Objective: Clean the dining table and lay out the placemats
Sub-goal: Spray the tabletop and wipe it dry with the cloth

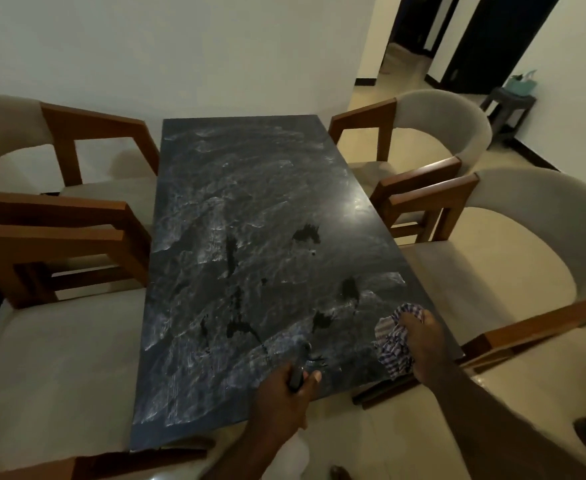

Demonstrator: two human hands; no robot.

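Right grip (423, 344) bunches checked cloth (393, 341) | dining table (250, 202) wet-smeared

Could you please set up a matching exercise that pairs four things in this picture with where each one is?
Things:
1. striped cloth
2. small dark object
3. dining table
4. small dark stool

Places:
A. by the far right wall
B. under the right hand
C. between the four chairs
D. in the left hand

Pairs: 1-B, 2-D, 3-C, 4-A
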